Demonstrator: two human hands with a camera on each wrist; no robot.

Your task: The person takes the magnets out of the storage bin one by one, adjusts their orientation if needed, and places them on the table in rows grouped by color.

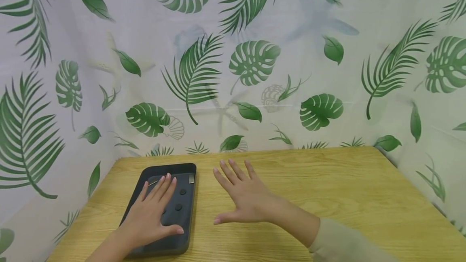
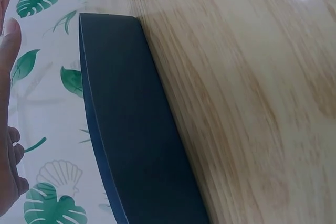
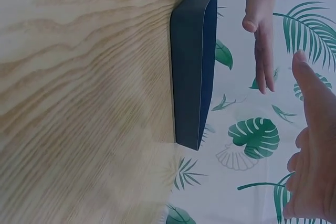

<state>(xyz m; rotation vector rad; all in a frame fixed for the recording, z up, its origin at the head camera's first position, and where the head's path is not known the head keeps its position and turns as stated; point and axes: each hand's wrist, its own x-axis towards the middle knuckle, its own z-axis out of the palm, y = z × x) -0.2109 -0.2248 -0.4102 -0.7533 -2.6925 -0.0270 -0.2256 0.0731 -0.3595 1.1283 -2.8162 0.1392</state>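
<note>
My left hand (image 1: 147, 215) hovers over a dark, shallow, round-cornered tray (image 1: 190, 225), fingers straight and thumb spread to the right. Several small black discs (image 1: 183, 192) lie inside the tray, along with a small metallic piece (image 1: 191, 178) near its far right corner; part of the inside is hidden under the hand. To the right of the tray, my right hand (image 1: 247, 199) is held over the tabletop with fingers spread, holding nothing. The right wrist view shows both hands raised above the level of the tray wall (image 3: 188, 72).
The tray stands on the left part of a wood-grain table (image 1: 327, 197). Behind it and along the sides hangs a white cloth (image 1: 284, 132) printed with green leaves, shells and starfish, meeting the table's edges.
</note>
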